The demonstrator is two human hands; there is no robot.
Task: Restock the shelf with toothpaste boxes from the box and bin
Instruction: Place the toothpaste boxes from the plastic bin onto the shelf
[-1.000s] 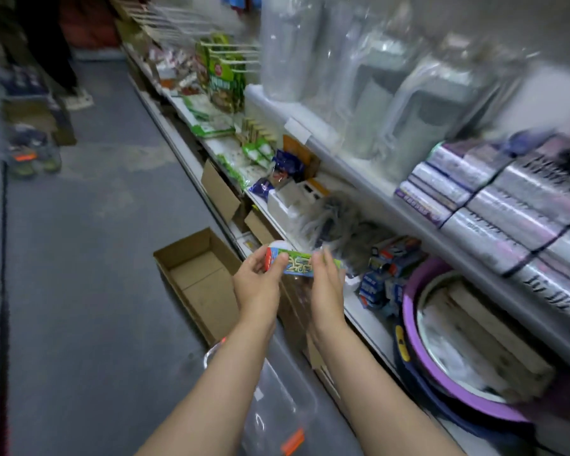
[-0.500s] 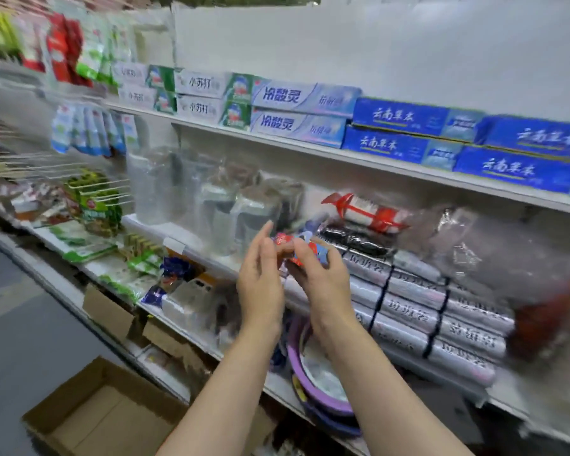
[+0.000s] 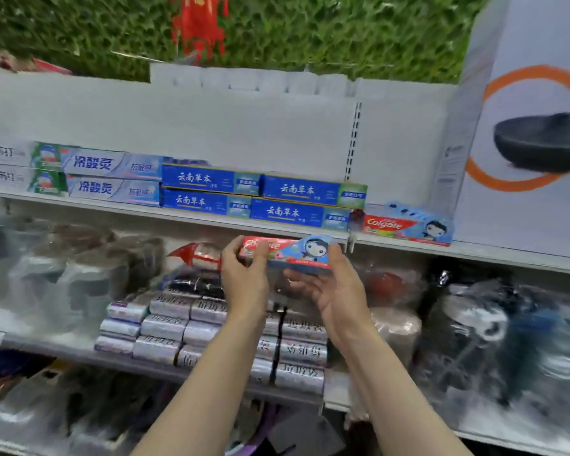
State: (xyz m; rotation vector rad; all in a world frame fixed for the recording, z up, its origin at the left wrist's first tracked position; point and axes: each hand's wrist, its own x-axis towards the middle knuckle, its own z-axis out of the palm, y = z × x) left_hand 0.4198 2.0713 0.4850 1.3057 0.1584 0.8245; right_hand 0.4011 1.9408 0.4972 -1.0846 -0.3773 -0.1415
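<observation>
A red and blue children's Colgate toothpaste box [image 3: 288,251] with a cartoon penguin is held level just below the front edge of the toothpaste shelf [image 3: 211,222]. My left hand [image 3: 244,278] grips its left end. My right hand [image 3: 333,287] holds its right end from below, thumb on the front. On the shelf to the right lies a matching Colgate box [image 3: 407,227]. Blue toothpaste boxes [image 3: 260,197] and white and green ones [image 3: 93,176] are stacked two high further left.
A large white carton with a pan picture [image 3: 527,136] stands at the shelf's right end. The shelf below holds silver foil-wrapped rolls [image 3: 211,334] and plastic-wrapped goods [image 3: 63,278]. Green artificial turf [image 3: 310,31] covers the top.
The view has swung up from the floor and the cardboard box to the toothpaste shelf. Both hands have carried the box up and to the right, and turned it level.
</observation>
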